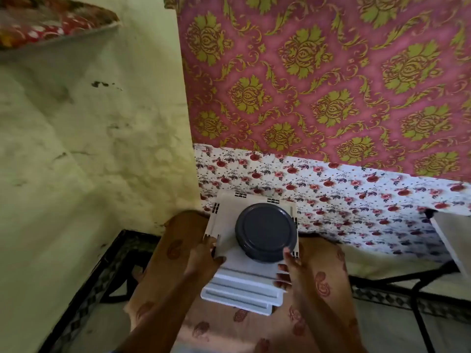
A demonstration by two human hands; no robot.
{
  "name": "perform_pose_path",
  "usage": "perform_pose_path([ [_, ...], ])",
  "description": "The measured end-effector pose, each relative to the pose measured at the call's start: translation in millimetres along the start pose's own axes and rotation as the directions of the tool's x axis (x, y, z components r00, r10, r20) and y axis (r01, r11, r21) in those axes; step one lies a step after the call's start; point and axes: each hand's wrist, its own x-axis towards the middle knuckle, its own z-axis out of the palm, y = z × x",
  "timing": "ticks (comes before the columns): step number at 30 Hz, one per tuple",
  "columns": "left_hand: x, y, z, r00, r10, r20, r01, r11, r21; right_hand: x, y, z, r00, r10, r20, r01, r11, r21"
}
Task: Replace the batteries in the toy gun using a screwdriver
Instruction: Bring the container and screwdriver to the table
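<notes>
Soft, even daylight with a greenish cast; wide-angle bending toward the edges; the shelf [58, 26] at 10 o'clock is blurred.

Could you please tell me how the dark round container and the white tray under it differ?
The round container is dark grey and circular; the white tray is pale and rectangular with slotted edges. The container sits on top, while the tray rests on the lap, gripped by the left hand and right hand. Both look plastic.

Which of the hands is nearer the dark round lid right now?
Right. The right hand grips the white container's edge, a fingertip at the dark round lid's rim. The left hand grips the opposite edge, clear of the lid.
</notes>
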Motion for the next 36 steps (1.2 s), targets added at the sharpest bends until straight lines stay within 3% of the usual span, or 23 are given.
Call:
perform_pose_path([
  [5,25.2,-0.4,4.7,0.997,0.072,-0.001,-0.067,0.930,0.361,18.8,-3.9,10.0,0.991,0.085,-0.101,-0.085,0.996,0.004],
  [8,27.7,-0.6,5.9,0.995,0.097,-0.022,-0.081,0.916,0.393,20.4,-7.6,11.8,0.986,0.133,-0.104,-0.125,0.989,0.085],
  [12,31.0,-2.8,4.2,0.993,0.120,-0.023,-0.108,0.949,0.298,19.9,-1.4,9.0,0.985,0.121,-0.125,-0.098,0.979,0.177],
  [18,20.0,8.0,4.0,0.993,0.069,-0.097,-0.068,0.998,0.016,-8.6,12.8,-18.9,0.989,-0.003,-0.151,0.035,0.976,0.216],
  [22,-1.3,36.2,22.6,0.999,0.041,0.004,-0.039,0.977,-0.211,-34.9,25.6,-58.7,0.964,-0.118,-0.240,0.162,0.972,0.172],
  [26,-30.5,69.0,61.3,0.994,-0.011,0.111,0.062,0.884,-0.464,-65.4,38.1,-114.3,0.936,-0.135,-0.324,0.209,0.956,0.204],
  [33,-118.8,132.5,150.7,0.950,0.204,0.237,-0.096,0.911,-0.402,-122.0,72.6,-235.1,0.893,-0.134,-0.429,0.257,0.935,0.242],
  [36,-152.3,149.0,191.0,0.940,0.188,0.284,-0.067,0.920,-0.386,-145.6,92.6,-286.4,0.885,-0.128,-0.448,0.274,0.920,0.279],
])
